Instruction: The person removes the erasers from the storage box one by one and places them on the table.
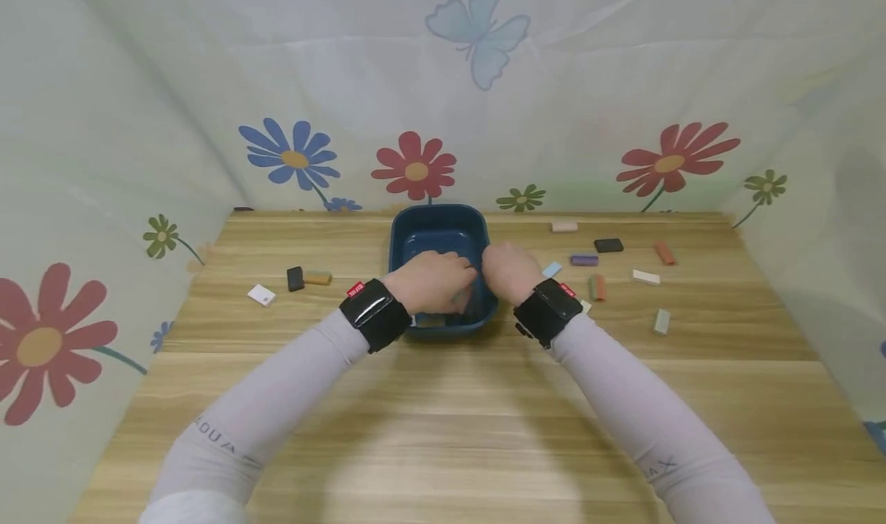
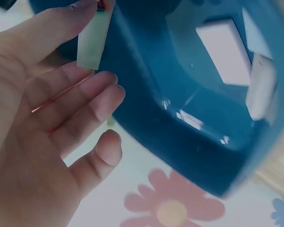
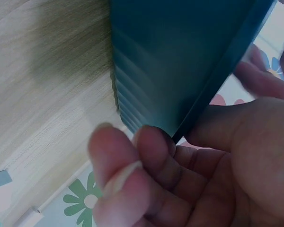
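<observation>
A dark blue plastic bin (image 1: 441, 215) stands on the wooden table, both hands at it. My left hand (image 1: 432, 282) is over the bin, holding a pale green eraser (image 2: 91, 47) between thumb and fingers; the other fingers spread loosely in the left wrist view. Inside the bin lie a white eraser (image 2: 226, 52) and a rounded whitish one (image 2: 261, 87) by the wall. On the bin's right side, my right hand (image 1: 511, 272) pinches the rim, the thumb inside and curled fingers outside in the right wrist view.
Left of the bin lie a white eraser (image 1: 261, 295), a black one (image 1: 294, 278) and an orange one (image 1: 317, 278). Several more lie scattered to the right, among them a purple one (image 1: 584, 260) and a black one (image 1: 608, 245). A flowered curtain (image 1: 554, 124) borders the table.
</observation>
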`<state>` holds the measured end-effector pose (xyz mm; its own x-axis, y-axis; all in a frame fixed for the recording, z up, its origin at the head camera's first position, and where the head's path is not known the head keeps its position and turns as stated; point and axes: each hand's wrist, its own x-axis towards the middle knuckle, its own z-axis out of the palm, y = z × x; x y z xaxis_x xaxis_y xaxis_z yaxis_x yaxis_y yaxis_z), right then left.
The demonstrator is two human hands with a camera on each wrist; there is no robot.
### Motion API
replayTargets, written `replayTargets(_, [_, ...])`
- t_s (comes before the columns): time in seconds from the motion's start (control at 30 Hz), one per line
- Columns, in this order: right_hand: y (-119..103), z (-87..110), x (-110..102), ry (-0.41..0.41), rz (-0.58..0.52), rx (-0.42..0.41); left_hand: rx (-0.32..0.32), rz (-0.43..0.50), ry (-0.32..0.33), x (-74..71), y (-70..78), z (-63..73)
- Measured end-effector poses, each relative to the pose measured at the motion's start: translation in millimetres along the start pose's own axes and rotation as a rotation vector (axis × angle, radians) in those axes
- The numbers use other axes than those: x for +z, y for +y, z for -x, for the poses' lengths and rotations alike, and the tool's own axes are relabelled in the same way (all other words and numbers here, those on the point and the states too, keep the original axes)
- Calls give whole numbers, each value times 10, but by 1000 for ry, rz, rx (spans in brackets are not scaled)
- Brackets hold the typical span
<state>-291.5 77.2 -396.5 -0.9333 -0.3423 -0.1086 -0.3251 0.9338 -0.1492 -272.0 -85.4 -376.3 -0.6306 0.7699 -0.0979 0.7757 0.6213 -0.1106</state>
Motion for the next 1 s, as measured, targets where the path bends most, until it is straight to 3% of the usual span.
replayTargets(0.2, [3, -23, 14, 5, -7, 17, -90, 143, 24, -72, -283, 271])
replayTargets(0.37, [-21, -25, 28, 21, -16, 17, -209, 328, 96, -41, -574, 615])
replayTargets(0.47, [-49, -38, 36, 27, -23, 15, -311, 395, 145, 52, -737, 877])
replayTargets(0.7, [-61, -37, 37, 26, -31, -13, -492, 442, 222, 359, -1013, 1511])
replayTargets(1.0, [-34, -55, 40, 12, -54, 5, -612, 531, 263, 680, -1233, 2163])
